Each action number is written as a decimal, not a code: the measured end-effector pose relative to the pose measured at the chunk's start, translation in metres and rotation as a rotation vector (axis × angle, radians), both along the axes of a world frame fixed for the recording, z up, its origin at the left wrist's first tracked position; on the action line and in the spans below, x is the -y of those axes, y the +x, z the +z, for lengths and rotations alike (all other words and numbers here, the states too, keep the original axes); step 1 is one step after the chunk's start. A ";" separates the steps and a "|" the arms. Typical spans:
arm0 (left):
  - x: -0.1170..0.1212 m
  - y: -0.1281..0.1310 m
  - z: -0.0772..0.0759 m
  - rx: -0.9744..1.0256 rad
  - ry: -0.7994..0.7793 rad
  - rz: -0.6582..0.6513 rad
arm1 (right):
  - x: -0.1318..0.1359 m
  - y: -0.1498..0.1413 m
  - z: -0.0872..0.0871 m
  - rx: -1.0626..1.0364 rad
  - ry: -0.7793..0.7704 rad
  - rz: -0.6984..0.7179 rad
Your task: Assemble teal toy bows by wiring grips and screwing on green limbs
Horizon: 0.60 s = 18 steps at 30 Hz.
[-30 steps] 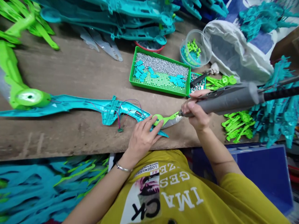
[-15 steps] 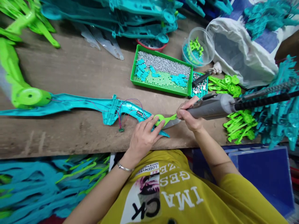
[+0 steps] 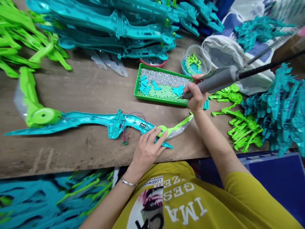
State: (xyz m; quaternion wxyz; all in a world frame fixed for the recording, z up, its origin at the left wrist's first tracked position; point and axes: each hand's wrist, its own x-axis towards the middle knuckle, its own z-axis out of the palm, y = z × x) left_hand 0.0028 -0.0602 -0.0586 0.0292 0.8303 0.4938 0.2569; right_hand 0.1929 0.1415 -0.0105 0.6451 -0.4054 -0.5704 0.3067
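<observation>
A long teal plastic toy bow shell [image 3: 95, 121] lies on the table, with thin wires, a small circuit board [image 3: 125, 143] and springs along it. My left hand [image 3: 146, 144] holds its right end, fingers pressed beside the round hub of a green arm [image 3: 178, 126] with a clear blade. A larger green arm [image 3: 44, 116] sits at the shell's left end. My right hand [image 3: 197, 100] grips a grey electric screwdriver [image 3: 215, 82] with a cable, above the right end of a green tray [image 3: 162, 99]. The screwdriver's tip is over the tray's teal clips.
Silver screws [image 3: 166, 77] fill the tray's far side. Behind it stand a clear tub [image 3: 196, 60] of small parts and a white sack [image 3: 219, 47]. Teal shells [image 3: 114, 25] are stacked at the back. Green arms [image 3: 245, 127] and teal parts [image 3: 281, 111] crowd the right.
My right hand has lifted the screwdriver away from the green arm, up and over the tray's right end. My left hand stays on the shell. The whole view has shifted slightly.
</observation>
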 end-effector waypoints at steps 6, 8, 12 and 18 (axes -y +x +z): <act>0.000 0.000 -0.002 0.018 -0.006 -0.004 | -0.016 -0.003 -0.018 0.039 -0.054 -0.050; 0.000 0.000 -0.001 0.021 -0.001 -0.003 | -0.016 -0.004 -0.017 0.021 -0.053 -0.050; 0.000 0.000 0.000 0.026 0.007 -0.009 | -0.018 -0.007 -0.013 -0.035 -0.065 -0.011; 0.000 0.001 0.000 0.031 -0.005 -0.001 | -0.021 -0.009 -0.011 0.041 -0.094 -0.006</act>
